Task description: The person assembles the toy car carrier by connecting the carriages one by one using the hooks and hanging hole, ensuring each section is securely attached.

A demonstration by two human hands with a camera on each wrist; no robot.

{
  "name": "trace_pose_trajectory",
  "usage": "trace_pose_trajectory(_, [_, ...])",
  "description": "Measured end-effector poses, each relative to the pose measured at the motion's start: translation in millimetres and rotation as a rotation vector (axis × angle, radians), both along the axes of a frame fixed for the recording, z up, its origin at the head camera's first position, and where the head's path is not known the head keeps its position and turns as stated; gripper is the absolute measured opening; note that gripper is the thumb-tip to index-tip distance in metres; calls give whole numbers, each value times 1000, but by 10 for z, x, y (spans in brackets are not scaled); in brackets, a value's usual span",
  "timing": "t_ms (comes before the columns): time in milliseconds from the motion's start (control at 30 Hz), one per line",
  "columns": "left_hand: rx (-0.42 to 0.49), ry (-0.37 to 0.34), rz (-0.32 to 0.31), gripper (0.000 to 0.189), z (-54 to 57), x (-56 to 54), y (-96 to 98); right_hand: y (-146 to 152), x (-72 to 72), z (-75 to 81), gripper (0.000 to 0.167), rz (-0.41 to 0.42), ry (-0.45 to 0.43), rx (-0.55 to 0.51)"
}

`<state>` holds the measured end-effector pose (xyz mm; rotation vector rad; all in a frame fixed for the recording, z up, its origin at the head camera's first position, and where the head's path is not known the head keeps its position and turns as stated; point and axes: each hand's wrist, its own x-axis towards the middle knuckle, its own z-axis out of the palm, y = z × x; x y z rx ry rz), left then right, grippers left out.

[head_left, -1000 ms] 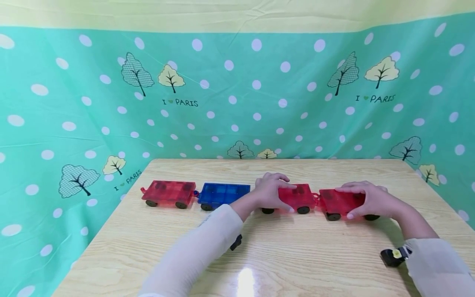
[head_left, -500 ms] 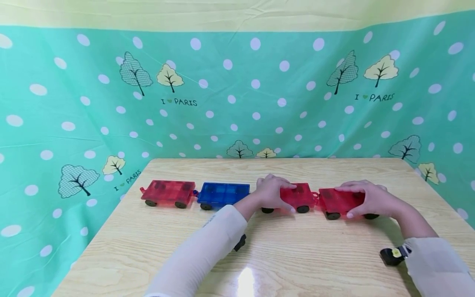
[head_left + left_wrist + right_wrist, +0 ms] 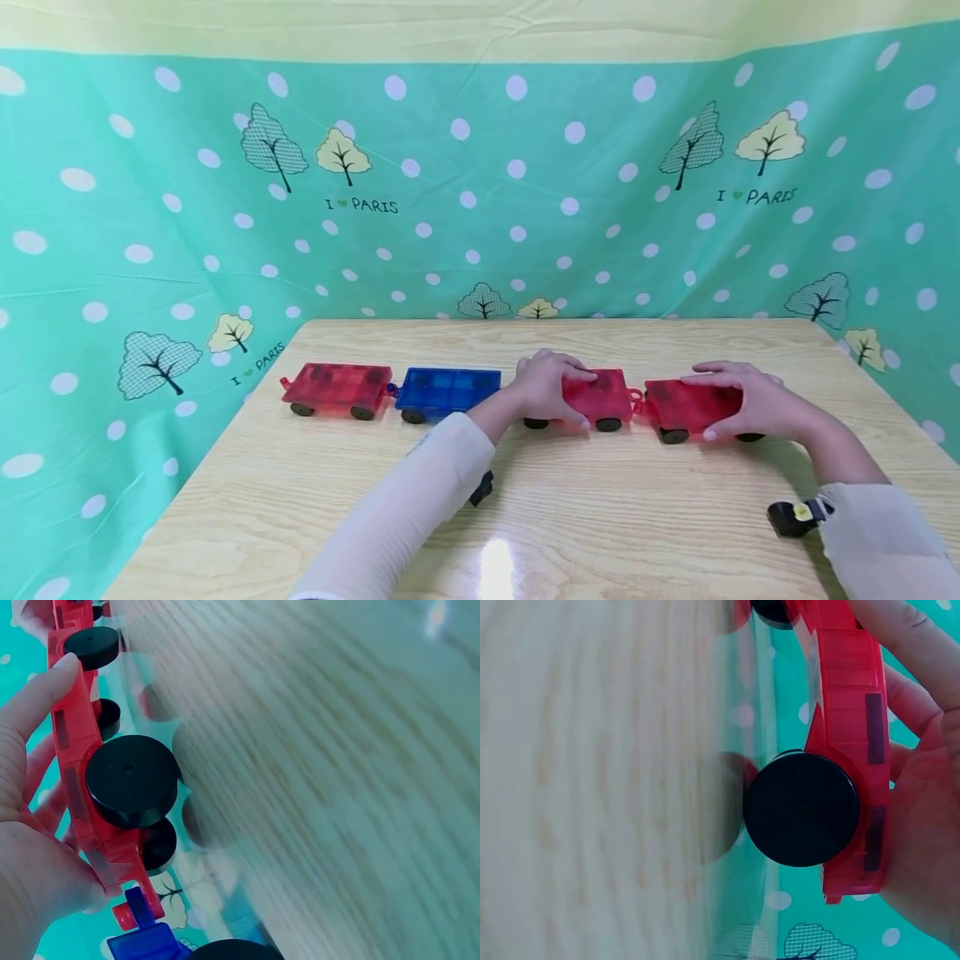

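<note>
Several flat toy train cars with black wheels stand in a row on the table. My left hand [image 3: 546,387] grips a red car [image 3: 609,395] right of the middle, its thumb on the near side and fingers reaching across. The rightmost red car [image 3: 678,403] is held by my right hand [image 3: 750,402], thumb on the near side. A small red coupling ring [image 3: 636,397] lies between these two cars; whether it is hooked I cannot tell. In the left wrist view, a blue coupler [image 3: 139,906] meets the held car's red end. My palms hide parts of both cars.
Left of my left hand stand a blue car [image 3: 450,392] and a red car [image 3: 341,388], joined end to end. The wooden table [image 3: 600,517] ends at a dotted green cloth [image 3: 525,233] hanging behind. A black wrist device [image 3: 789,518] hangs near the tabletop.
My left hand and the red car in it have shifted slightly left, together with the blue and far-left red cars. The rightmost car stays in place, so the gap beside it widens a little.
</note>
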<state>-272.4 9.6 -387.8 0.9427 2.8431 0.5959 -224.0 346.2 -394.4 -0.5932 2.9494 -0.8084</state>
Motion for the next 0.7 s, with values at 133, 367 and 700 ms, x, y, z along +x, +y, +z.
trace_pose_trajectory(133, [-7,-4,-6,68,25,-7,-16,33,16,9,78,13,-7,-34])
trace_pose_trajectory(367, [-14,4,-28,69,97,-23,-36,116,1,15,78,16,-8,-86])
trace_pose_trajectory(700, [-23,-5,-36,69,207,-34,-77,94,-38,13,80,-46,-56,-54])
